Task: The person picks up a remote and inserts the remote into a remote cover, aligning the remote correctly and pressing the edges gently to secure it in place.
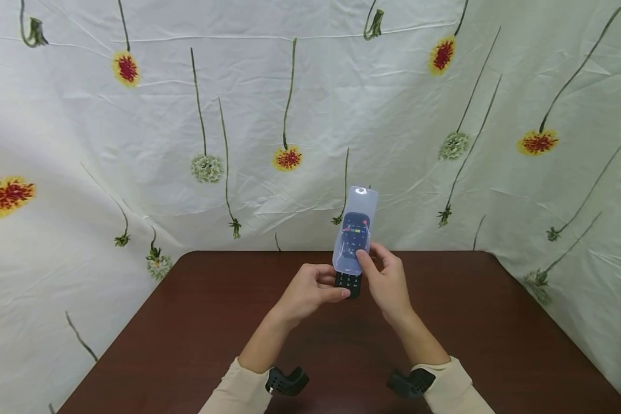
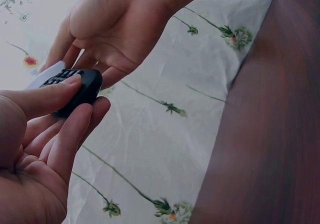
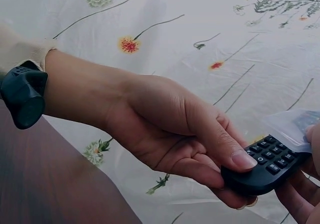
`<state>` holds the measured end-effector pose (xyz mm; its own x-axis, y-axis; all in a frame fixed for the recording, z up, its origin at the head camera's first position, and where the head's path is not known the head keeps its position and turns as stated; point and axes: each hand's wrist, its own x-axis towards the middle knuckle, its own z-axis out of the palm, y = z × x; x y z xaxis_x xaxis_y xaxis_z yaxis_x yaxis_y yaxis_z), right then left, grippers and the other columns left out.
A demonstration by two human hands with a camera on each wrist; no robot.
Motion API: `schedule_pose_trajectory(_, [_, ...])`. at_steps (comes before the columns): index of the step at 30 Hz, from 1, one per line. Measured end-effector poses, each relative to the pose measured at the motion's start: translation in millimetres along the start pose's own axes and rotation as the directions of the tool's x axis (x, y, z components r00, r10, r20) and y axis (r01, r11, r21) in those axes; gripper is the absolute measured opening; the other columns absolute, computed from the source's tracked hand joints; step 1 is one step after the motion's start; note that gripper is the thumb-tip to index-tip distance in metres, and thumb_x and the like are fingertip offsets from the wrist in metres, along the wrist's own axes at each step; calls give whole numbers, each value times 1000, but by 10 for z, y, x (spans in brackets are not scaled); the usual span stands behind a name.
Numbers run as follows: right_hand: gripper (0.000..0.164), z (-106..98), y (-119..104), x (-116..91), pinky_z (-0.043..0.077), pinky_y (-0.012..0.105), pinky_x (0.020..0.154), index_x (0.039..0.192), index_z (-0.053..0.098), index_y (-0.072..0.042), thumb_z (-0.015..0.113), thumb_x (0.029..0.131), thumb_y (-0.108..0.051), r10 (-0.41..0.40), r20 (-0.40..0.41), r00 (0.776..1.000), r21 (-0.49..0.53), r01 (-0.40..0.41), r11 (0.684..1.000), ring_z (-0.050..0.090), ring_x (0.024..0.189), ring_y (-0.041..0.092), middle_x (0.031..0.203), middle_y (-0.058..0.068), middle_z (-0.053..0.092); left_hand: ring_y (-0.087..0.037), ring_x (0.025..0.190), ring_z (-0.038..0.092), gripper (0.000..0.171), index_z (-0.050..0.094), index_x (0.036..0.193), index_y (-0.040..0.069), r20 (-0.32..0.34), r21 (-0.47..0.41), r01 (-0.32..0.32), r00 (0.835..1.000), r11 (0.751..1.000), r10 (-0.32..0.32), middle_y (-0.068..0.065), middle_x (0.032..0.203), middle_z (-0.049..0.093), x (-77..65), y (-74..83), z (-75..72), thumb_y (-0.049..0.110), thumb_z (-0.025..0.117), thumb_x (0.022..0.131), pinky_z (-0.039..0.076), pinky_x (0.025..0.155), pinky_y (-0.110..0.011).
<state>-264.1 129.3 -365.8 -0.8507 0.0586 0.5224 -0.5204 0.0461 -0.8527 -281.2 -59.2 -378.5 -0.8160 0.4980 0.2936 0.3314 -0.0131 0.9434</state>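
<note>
- My left hand (image 1: 310, 287) is clamped on the lower end of a black remote control (image 1: 348, 283), thumb on its face beside the bottom number keys (image 3: 272, 155), fingers behind.
- My right hand (image 1: 390, 284) pinches a translucent plastic sleeve (image 1: 363, 199) near its lower edge, thumb in front; how the fingers lie behind I can't quite make out, since sleeve and remote cover them.
- The remote control is up off the worktop (image 1: 212, 328), between my two hands, its top leaning slightly right in the head view. Most of it sits inside the sleeve; its lowest rows of keys are bare below the sleeve's mouth, and an unfilled stretch of sleeve rises past its top end.
- The thin sleeve could bunch or catch, I'd judge, if its edge snags on a raised key or my right thumb presses it too hard against the remote.
- My left hand has only a short bare end to hold, so the remote could twist or slip if I pull the sleeve off line.
- Squeezing could press a button by accident, as both thumbs lie on the key side.
- Should both grips slacken, remote and sleeve could drop together onto the worktop.
</note>
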Motion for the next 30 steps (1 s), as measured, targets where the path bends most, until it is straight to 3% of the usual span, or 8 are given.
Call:
schedule_pose_trajectory(4, [30, 17, 22, 0, 59, 31, 78, 131, 65, 6, 62, 105, -10, -14, -12, 1000, 27, 14, 1000, 65, 94, 25, 113, 20, 67, -28, 94, 75, 36, 67, 123, -12, 7, -16, -2, 1000, 1000, 2, -18, 102, 75, -1, -13, -2, -1, 77, 89, 59, 84, -39])
schedule_pose_trajectory(11, [28, 4, 7, 2, 59, 30, 76, 128, 66, 8, 63, 104, -6, -34, -21, 999, 16, 35, 999, 64, 91, 24, 108, 21, 67, -27, 98, 74, 46, 65, 130, -6, 32, 63, -2, 999, 998, 0, -14, 109, 74, -16, 6, -82, 9, 82, 89, 58, 86, -38])
schedule_pose_trajectory(14, [27, 0, -13, -8, 55, 27, 75, 126, 68, 6, 65, 103, -8, -55, -11, 998, -59, 55, 997, 63, 91, 24, 105, 18, 68, -28, 107, 71, 54, 63, 137, -1, -5, 74, -22, 1000, 997, 23, -13, 119, 72, -33, 31, -159, 13, 83, 89, 57, 90, -41])
schedule_pose_trajectory(16, [26, 1, -21, -15, 53, 26, 77, 124, 70, 4, 67, 102, -10, -74, 8, 997, -117, 74, 990, 63, 92, 24, 103, 15, 70, -29, 112, 69, 54, 62, 139, 2, -67, 64, -49, 996, 997, 54, -13, 122, 70, -40, 50, -201, 14, 82, 90, 56, 92, -41])
schedule_pose_trajectory(18, [26, 6, -22, -19, 53, 28, 78, 123, 72, 3, 69, 101, -12, -95, 40, 995, -166, 101, 981, 64, 93, 23, 103, 12, 72, -28, 113, 67, 50, 63, 138, 2, -151, 51, -86, 984, 995, 93, -13, 123, 70, -40, 67, -231, 15, 79, 93, 55, 94, -39])
schedule_pose_trajectory(23, [24, 46, 0, -31, 57, 31, 72, 120, 74, 0, 71, 100, -12, -130, 137, 982, -222, 158, 962, 69, 89, 21, 102, 9, 75, -26, 110, 67, 36, 68, 130, -3, -326, 2, -174, 931, 985, 165, -15, 122, 70, -36, 114, -248, 13, 74, 98, 55, 94, -35])
schedule_pose_trajectory(26, [22, 71, 17, -42, 58, 34, 71, 118, 74, 0, 72, 99, -9, -145, 172, 974, -248, 185, 951, 70, 86, 21, 100, 8, 76, -25, 107, 67, 33, 69, 126, -5, -360, -4, -189, 916, 982, 175, -15, 121, 70, -35, 134, -233, 12, 74, 97, 56, 91, -34])
schedule_pose_trajectory(30, [21, 105, 38, -61, 58, 37, 72, 117, 74, 1, 73, 98, -8, -167, 205, 964, -283, 222, 933, 70, 85, 19, 97, 6, 76, -23, 100, 67, 29, 72, 119, -6, -368, 16, -189, 912, 982, 182, -14, 112, 73, -37, 124, -214, 10, 75, 96, 56, 85, -31])
